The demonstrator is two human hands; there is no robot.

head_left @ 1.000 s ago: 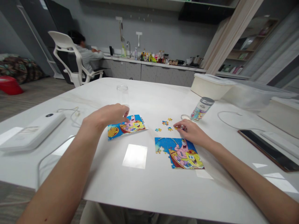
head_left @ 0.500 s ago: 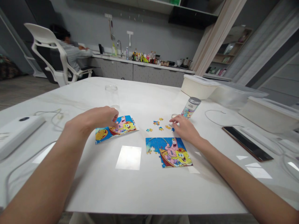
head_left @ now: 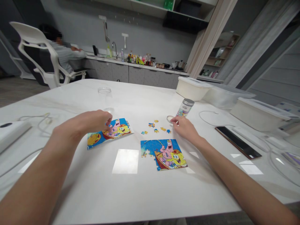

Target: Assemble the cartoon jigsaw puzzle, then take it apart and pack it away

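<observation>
Head camera live: across the white worktop (head_left: 93,193) I've got a jigsaw (head_left: 164,155) with gaps along its left edge. My left hand (head_left: 92,122) curls over a picture card (head_left: 109,132), my right hand (head_left: 185,128) half-closed just beside loose pieces (head_left: 156,127); can't tell whether either grips anything.

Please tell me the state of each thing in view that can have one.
Blue cartoon jigsaw puzzle: mostly assembled, gap at left edge.
Blue printed cartoon picture sheet: lying flat.
Small coloured loose puzzle pieces: scattered.
Silver-lidded cylindrical canister: upright, closed.
Left hand: touching sheet.
Right hand: curled, beside pieces.
</observation>
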